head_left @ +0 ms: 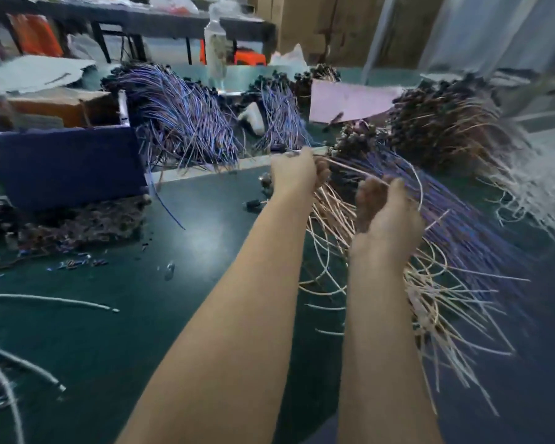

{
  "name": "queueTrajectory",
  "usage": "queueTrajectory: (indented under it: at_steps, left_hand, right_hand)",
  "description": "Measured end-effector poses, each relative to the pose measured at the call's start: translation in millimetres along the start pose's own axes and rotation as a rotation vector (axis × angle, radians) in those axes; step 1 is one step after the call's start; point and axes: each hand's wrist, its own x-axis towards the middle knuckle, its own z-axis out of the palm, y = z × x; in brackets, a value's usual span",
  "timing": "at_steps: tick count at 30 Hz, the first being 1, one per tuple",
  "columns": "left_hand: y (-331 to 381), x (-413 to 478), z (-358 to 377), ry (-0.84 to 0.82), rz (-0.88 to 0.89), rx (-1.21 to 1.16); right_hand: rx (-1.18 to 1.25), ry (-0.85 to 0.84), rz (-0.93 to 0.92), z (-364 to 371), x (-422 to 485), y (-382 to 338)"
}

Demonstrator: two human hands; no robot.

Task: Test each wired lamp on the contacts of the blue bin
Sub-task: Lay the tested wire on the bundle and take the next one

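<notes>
One wide-angle view from the person's head faces forward and down, close over the tabletop [180, 251]; forearms [237, 315] run up from 6 o'clock, blue bin [61, 165] at 10 o'clock

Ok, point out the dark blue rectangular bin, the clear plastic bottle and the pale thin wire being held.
Dark blue rectangular bin [61, 165], head view: middle of its front wall.
Clear plastic bottle [215, 46], head view: its body.
Pale thin wire [350, 168], head view: its straight stretch.

Dark green worktop [109, 331], glare at its middle. Behind, dark table [148, 22] on black legs, orange stool [250, 57]. Cardboard boxes [334, 24], pale curtain [500, 30] at right.
</notes>
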Motion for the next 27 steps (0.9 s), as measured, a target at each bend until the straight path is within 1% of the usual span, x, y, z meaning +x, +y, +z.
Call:
queueTrajectory:
  at_steps: [1, 2, 3, 4, 6, 9, 10, 12, 14, 17, 19, 21, 25, 27]
  left_hand:
    - [-12.4, 7.1, -1.2, -0.023, -0.072, 0.002]
    - [-22.5, 8.6, -3.2, -0.028, -0.097, 0.072]
    - [-30.8, 6.4, -4.0, -0.023, -0.105, 0.156]
    - [-37.5, 9.4, -3.9, -0.035, -0.099, 0.223]
    - [-41.1, 12.9, -3.9, -0.043, -0.08, 0.259]
    - [-35.4, 11.4, -9.5, -0.077, -0.031, 0.305]
    - [-32.3, 9.7, -12.0, -0.109, -0.01, 0.279]
    - [-21.0, 3.1, -22.5, -0.149, 0.044, 0.234]
    - [-4.9, -4.3, -40.8, -0.121, 0.125, 0.215]
    - [25.4, -14.4, -83.6, 0.042, 0.293, 0.222]
    - [45.0, -23.3, -121.3, 0.211, 0.381, 0.233]
    - [61.0, -33.5, -164.8, 0.379, 0.457, 0.195]
    - [82.3, -54.9, -247.9, 0.643, 0.501, -0.018]
    - [90.7, -64.2, -285.1, 0.767, 0.5, -0.12]
  right_hand:
    - [0.017, 0.023, 0.142, -5.8, 1.5, 7.1]
    - [-0.001, 0.037, 0.293, -9.8, -0.8, 13.0]
    - [0.005, 0.03, 0.399, -11.9, -4.6, 17.9]
    - [-0.008, 0.01, 0.438, -15.2, -1.0, 21.6]
    - [-0.167, -0.032, 0.408, -11.1, 1.2, 26.6]
    - [-0.522, -0.171, 0.26, -1.7, -6.9, 31.2]
    - [-0.612, -0.216, 0.203, 1.0, -12.0, 32.8]
    - [-0.706, -0.309, 0.117, 9.2, -23.9, 36.1]
    - [-0.709, -0.412, 0.069, 24.1, -38.9, 43.1]
    - [-0.691, -0.573, 0.049, 52.0, -67.8, 62.9]
    - [-0.728, -0.711, 0.048, 68.7, -92.8, 81.7]
    - [-0.788, -0.858, 0.036, 83.9, -122.1, 104.3]
    - [-0.942, -1.152, 0.032, 111.2, -190.1, 151.9]
    - [-0.996, -1.291, -0.011, 123.0, -223.9, 171.8]
